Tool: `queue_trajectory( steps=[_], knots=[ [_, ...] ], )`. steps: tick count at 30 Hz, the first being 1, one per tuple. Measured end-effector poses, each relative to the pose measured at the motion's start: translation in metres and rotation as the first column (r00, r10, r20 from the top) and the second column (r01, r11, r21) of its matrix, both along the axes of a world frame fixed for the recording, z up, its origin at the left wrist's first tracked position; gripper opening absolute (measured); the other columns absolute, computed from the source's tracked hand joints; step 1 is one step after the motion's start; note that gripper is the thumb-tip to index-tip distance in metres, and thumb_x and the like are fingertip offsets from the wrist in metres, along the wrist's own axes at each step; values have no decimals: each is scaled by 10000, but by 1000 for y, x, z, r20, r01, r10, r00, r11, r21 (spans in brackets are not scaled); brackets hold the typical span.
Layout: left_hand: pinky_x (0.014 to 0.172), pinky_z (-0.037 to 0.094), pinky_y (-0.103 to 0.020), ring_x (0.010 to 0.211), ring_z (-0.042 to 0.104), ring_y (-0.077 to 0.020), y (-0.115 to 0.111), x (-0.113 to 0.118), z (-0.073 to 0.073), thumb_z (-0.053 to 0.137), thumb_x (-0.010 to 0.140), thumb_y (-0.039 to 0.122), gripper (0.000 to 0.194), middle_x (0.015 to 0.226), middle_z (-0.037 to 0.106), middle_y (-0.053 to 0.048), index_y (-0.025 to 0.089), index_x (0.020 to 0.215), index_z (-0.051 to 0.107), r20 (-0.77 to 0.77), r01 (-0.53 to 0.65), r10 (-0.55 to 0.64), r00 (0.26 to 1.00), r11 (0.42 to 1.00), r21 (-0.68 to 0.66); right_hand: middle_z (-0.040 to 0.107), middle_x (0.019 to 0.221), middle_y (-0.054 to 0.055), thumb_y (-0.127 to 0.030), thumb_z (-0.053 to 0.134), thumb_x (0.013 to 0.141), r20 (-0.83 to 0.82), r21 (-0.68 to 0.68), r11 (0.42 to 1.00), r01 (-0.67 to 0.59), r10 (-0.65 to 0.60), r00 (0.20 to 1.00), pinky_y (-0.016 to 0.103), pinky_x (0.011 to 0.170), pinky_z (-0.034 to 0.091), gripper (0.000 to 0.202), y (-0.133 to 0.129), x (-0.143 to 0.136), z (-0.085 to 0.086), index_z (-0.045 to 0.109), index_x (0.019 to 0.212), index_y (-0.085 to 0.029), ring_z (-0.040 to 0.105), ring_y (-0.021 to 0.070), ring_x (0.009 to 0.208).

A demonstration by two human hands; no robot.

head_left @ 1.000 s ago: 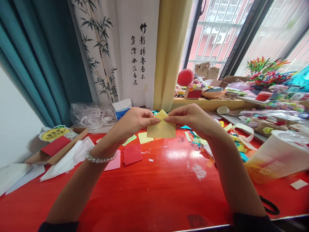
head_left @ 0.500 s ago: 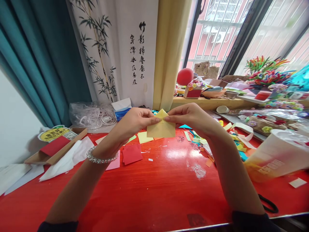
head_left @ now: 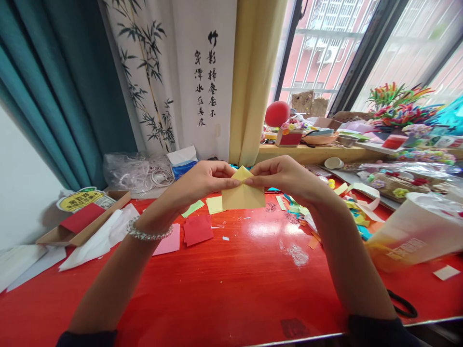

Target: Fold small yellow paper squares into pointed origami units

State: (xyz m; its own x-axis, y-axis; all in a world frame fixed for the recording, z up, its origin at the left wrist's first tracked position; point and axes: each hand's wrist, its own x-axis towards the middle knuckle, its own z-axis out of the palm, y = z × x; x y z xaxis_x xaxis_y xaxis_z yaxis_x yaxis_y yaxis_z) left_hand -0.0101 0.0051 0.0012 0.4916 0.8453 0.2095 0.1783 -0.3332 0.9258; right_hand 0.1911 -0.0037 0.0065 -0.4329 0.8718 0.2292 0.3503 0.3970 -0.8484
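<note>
A yellow sheet of folding paper [head_left: 243,198] is held up above the red table [head_left: 217,289], its top folded to a point and its lower part a flat rectangle. My left hand [head_left: 213,176] pinches it from the left, thumb in front. From the other side my right hand [head_left: 277,173] grips it too, and the two thumb tips meet near the middle of the fold. The fingers behind the paper are partly hidden. Below and to the left lie red paper squares [head_left: 198,230], pink paper [head_left: 168,241] and pale yellow squares [head_left: 216,205].
A white paper cup-like bag [head_left: 415,231] lies at the right by colourful paper scraps [head_left: 361,212]. On the left are a cardboard tray [head_left: 87,231] and white tissue [head_left: 97,236]. A black band [head_left: 403,304] rests near the front edge. A red balloon [head_left: 277,113] sits on the windowsill.
Both thumbs have come together at the centre of the yellow paper. The paper has shifted slightly down and right. My left forearm has moved a little to the left.
</note>
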Motion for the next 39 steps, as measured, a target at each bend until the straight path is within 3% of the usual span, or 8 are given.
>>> queue_trajectory(
  steps=[11,16,20,24,28,33,36,39],
  knots=[
    [483,374,-223,576,546,-124,-1,10,-9,660,745,419,245,661,637,-31,174,734,677,56,-210,203,978,949,234,429,587,-23,-461,675,739,90,48,998,-43,38,995,266,492,246,312,-2,-3,-3,621,639,-170,354,91,540],
    [519,377,-227,612,546,-129,-4,10,-8,628,776,385,226,674,657,-30,175,725,694,-16,-224,249,968,897,382,394,558,-24,-515,621,777,112,99,995,12,-24,993,266,463,183,357,-6,-6,-4,647,656,-180,298,82,502],
    [510,367,-225,599,535,-125,-3,9,-9,638,768,393,235,656,650,-25,171,717,697,-19,-216,244,970,891,399,445,555,-21,-500,623,779,125,134,991,14,-31,992,255,464,246,359,-6,-9,-4,635,632,-173,364,83,509],
    [453,328,-221,506,471,-96,4,2,-6,659,754,390,230,567,583,2,172,686,684,78,-298,289,954,889,348,617,650,27,-462,629,780,148,81,996,23,-35,988,272,541,411,311,-2,1,-1,679,714,-162,549,129,597],
    [451,341,-205,499,450,-69,11,-6,-1,692,739,315,156,564,549,22,181,665,662,393,-468,339,855,831,302,675,669,62,-448,611,792,207,55,994,95,-105,973,281,550,462,306,5,19,1,701,721,-164,618,157,626],
    [483,450,-200,510,547,-71,15,4,-7,683,747,329,147,599,579,28,190,743,636,631,-429,307,713,902,46,700,907,61,-424,680,747,276,-39,991,-126,132,952,267,605,505,376,11,4,-9,692,1054,-205,642,161,737],
    [612,521,-203,660,647,-94,13,18,-15,677,750,327,162,717,638,8,180,755,610,690,-361,300,659,931,-60,675,999,71,-484,605,806,80,-50,977,-206,209,975,260,615,526,493,12,-24,-20,575,1235,-243,643,162,796],
    [623,523,-208,699,654,-107,9,29,-22,646,775,320,153,738,648,-2,177,799,597,706,-359,295,644,931,-62,647,1008,70,-519,542,841,-233,23,992,-123,125,964,246,599,524,460,13,-43,-27,575,1195,-228,626,145,789]
  ],
)
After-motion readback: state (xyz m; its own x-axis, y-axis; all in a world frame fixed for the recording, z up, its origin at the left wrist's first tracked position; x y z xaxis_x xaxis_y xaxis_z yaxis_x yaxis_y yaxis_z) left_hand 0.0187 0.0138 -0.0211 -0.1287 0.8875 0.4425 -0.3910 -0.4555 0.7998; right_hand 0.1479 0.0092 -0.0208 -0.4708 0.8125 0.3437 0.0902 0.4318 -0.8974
